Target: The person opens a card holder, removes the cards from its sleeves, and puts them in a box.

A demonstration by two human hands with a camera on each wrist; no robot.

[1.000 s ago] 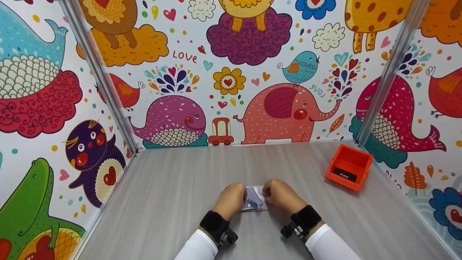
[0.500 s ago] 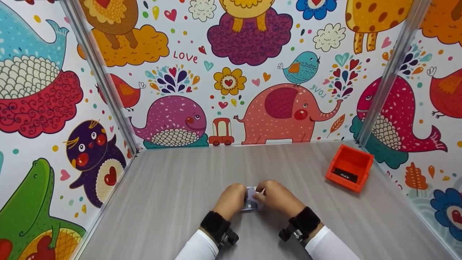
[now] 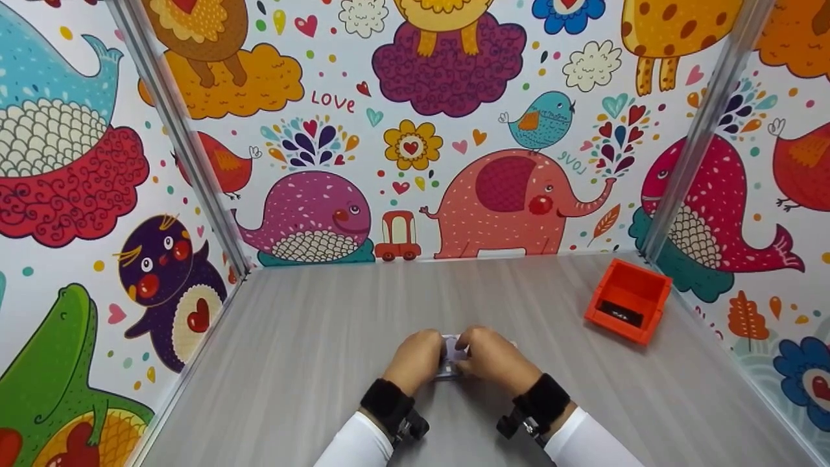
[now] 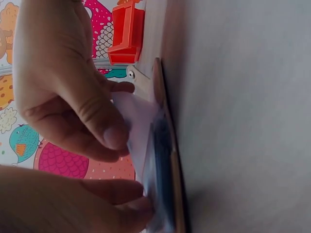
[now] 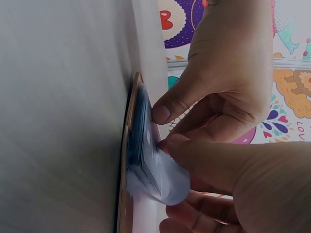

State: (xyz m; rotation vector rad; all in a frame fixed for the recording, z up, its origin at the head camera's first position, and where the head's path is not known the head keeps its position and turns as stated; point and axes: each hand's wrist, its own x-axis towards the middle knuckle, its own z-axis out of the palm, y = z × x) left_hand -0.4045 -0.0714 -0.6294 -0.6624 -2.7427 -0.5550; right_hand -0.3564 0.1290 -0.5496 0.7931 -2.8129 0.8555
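Note:
A card holder (image 3: 449, 371) with a thin brown cover (image 5: 125, 131) lies on the table between both hands. It stands opened, with a stack of clear sleeves (image 5: 146, 126) inside. My left hand (image 3: 417, 357) pinches the stack's left side, thumb on its face in the right wrist view. My right hand (image 3: 496, 357) pinches a translucent sleeve (image 4: 137, 114), which bends in a curve away from the cover. The thumbs and fingertips of both hands are close together over the stack. A pale strap with a metal snap (image 4: 131, 74) sticks out at the holder's right end.
An orange bin (image 3: 639, 280) with a small black item (image 3: 620, 313) in it stands at the table's back right. Patterned walls with metal corner posts (image 3: 707, 130) enclose the grey table (image 3: 311, 324). Each wrist wears a black strap with a small camera.
My right hand has moved left from the holder's right edge, bringing a sleeve over towards the left hand. The left hand has stayed nearly in place.

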